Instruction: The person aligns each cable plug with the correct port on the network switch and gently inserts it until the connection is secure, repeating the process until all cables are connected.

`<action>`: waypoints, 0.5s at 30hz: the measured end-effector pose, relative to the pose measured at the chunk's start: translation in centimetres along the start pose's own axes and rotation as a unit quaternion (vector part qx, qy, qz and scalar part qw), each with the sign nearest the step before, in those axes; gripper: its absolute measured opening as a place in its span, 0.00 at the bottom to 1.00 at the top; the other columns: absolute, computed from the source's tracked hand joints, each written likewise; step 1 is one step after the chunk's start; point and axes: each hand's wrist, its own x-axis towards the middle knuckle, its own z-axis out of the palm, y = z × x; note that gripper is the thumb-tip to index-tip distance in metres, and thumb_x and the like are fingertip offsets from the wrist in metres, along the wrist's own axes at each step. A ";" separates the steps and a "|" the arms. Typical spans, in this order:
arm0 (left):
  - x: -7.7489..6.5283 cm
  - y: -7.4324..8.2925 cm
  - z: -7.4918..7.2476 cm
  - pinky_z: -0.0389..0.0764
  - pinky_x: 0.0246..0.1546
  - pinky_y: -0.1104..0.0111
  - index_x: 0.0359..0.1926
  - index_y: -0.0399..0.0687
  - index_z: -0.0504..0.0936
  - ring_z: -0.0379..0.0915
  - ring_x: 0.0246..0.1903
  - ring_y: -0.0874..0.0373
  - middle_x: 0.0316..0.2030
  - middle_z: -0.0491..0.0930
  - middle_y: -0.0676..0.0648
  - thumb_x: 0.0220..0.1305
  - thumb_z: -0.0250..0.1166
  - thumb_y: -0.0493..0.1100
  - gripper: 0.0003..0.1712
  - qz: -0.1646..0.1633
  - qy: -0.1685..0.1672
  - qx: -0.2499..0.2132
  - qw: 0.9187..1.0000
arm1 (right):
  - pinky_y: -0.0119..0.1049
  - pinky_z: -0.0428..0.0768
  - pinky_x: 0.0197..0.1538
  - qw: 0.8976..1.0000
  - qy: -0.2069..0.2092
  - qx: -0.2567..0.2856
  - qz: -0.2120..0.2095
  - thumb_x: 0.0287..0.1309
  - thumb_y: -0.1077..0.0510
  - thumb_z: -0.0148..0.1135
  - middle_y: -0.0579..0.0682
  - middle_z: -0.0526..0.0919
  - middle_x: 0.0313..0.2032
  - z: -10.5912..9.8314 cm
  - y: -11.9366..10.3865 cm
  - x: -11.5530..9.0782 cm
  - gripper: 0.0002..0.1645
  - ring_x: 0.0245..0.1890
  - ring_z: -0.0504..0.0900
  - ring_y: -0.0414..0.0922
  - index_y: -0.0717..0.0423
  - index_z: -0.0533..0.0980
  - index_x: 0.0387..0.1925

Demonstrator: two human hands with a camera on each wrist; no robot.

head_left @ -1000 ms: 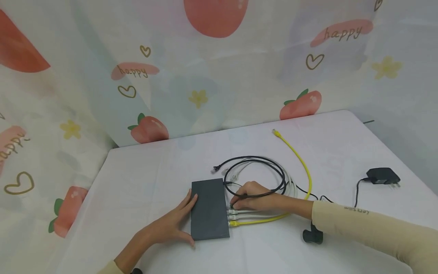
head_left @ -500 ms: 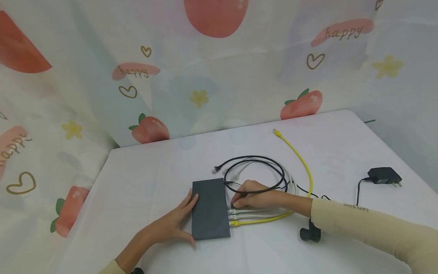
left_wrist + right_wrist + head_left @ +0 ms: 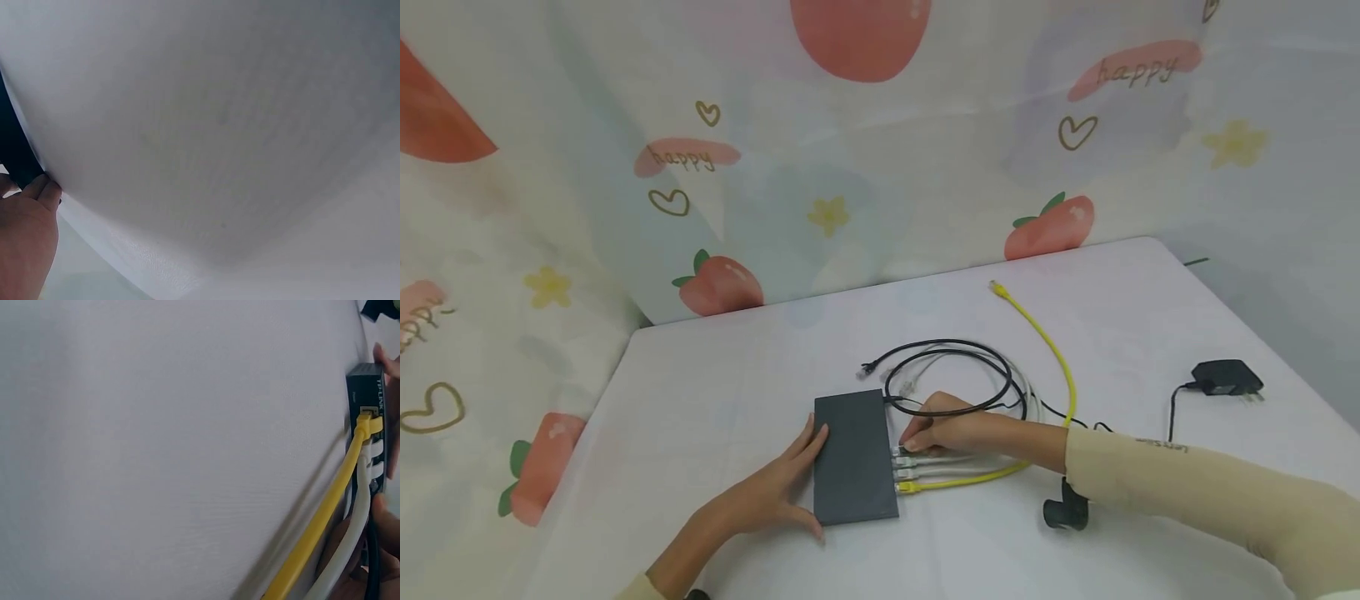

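A flat dark network switch (image 3: 853, 458) lies on the white table, marked TP-LINK in the right wrist view. My left hand (image 3: 767, 487) rests along its left edge, fingers mostly straight, thumb at the near corner. On the opposite side, my right hand (image 3: 951, 429) pinches the plug end of a black Ethernet cable (image 3: 951, 341) right at the port row. Two white cables (image 3: 936, 472) and a yellow Ethernet cable (image 3: 962, 482) are plugged in below it. The black cable loops over the right hand; its other plug lies beyond the switch. Fingers partly hide the pinched plug.
A black power adapter (image 3: 1227, 377) lies at the right, its thin cord running toward the switch. The yellow cable's free plug (image 3: 997, 289) points to the back. White cable coils lie under the black loop. A patterned curtain (image 3: 880, 167) hangs behind the table.
The right fingers have shifted slightly at the ports, and a clear plug tip now shows beside the switch. The left hand keeps its place on the switch. The head view has swung slightly.
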 end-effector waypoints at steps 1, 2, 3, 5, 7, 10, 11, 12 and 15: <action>0.0 -0.1 0.0 0.54 0.62 0.50 0.74 0.50 0.35 0.28 0.69 0.46 0.72 0.23 0.42 0.39 0.74 0.61 0.72 -0.001 0.001 0.000 1.000 | 0.28 0.72 0.26 1.000 0.002 0.004 0.006 0.54 0.64 0.66 0.50 0.82 0.23 0.1 -0.1 0.0 0.05 0.19 0.73 0.38 0.62 0.83 0.33; -0.1 -0.1 0.0 0.54 0.63 0.50 0.74 0.50 0.35 0.28 0.69 0.46 0.72 0.23 0.42 0.38 0.75 0.61 0.73 -0.002 0.001 -0.001 1.000 | 0.29 0.73 0.26 1.000 0.004 0.007 0.012 0.54 0.64 0.66 0.50 0.82 0.23 0.2 -0.3 0.0 0.05 0.19 0.74 0.38 0.62 0.83 0.33; -0.1 -0.2 0.0 0.54 0.63 0.50 0.74 0.50 0.35 0.28 0.69 0.46 0.72 0.23 0.42 0.38 0.75 0.61 0.73 -0.003 0.002 -0.001 1.000 | 0.29 0.73 0.26 1.000 0.006 0.010 0.018 0.54 0.64 0.66 0.50 0.81 0.23 0.3 -0.3 0.0 0.05 0.19 0.74 0.38 0.63 0.83 0.33; -0.1 -0.3 0.1 0.53 0.63 0.51 0.74 0.51 0.35 0.28 0.69 0.47 0.72 0.23 0.42 0.38 0.75 0.61 0.73 -0.003 0.001 -0.003 1.000 | 0.30 0.74 0.27 0.999 0.011 0.016 0.032 0.54 0.64 0.66 0.50 0.81 0.23 0.4 -0.4 0.0 0.05 0.19 0.74 0.39 0.63 0.83 0.34; -0.1 -0.3 0.2 0.52 0.64 0.52 0.74 0.52 0.34 0.27 0.69 0.49 0.72 0.22 0.44 0.38 0.75 0.61 0.73 -0.004 -0.002 -0.006 1.000 | 0.31 0.76 0.28 0.999 0.017 0.020 0.042 0.55 0.65 0.65 0.50 0.82 0.24 0.4 -0.4 0.0 0.06 0.21 0.75 0.39 0.64 0.83 0.34; 0.0 -0.3 0.2 0.52 0.64 0.53 0.74 0.53 0.34 0.27 0.69 0.51 0.72 0.22 0.45 0.38 0.75 0.61 0.73 -0.004 -0.004 -0.007 1.000 | 0.31 0.76 0.28 0.998 0.016 0.029 0.046 0.55 0.65 0.64 0.50 0.82 0.25 0.3 -0.3 0.0 0.05 0.21 0.75 0.39 0.64 0.83 0.34; 0.0 -0.3 0.2 0.53 0.64 0.53 0.74 0.53 0.34 0.27 0.69 0.51 0.72 0.22 0.45 0.38 0.75 0.61 0.73 -0.003 -0.003 -0.006 1.000 | 0.31 0.76 0.28 0.998 0.013 0.032 0.045 0.56 0.65 0.64 0.50 0.82 0.25 0.3 -0.3 -0.1 0.05 0.21 0.75 0.39 0.64 0.83 0.34; 0.0 -0.3 0.2 0.53 0.64 0.53 0.74 0.53 0.34 0.27 0.69 0.51 0.72 0.22 0.45 0.38 0.75 0.61 0.73 -0.004 -0.002 -0.004 1.000 | 0.30 0.76 0.28 0.999 0.010 0.031 0.038 0.56 0.65 0.64 0.50 0.82 0.25 0.2 -0.3 -0.1 0.05 0.21 0.75 0.38 0.63 0.83 0.34; -0.1 -0.2 0.1 0.53 0.63 0.51 0.74 0.51 0.35 0.28 0.69 0.48 0.72 0.23 0.43 0.38 0.75 0.61 0.73 -0.001 0.001 -0.002 1.000 | 0.28 0.75 0.27 1.000 -0.001 0.006 0.009 0.56 0.64 0.64 0.48 0.81 0.23 0.2 0.0 -0.1 0.04 0.20 0.74 0.37 0.60 0.83 0.32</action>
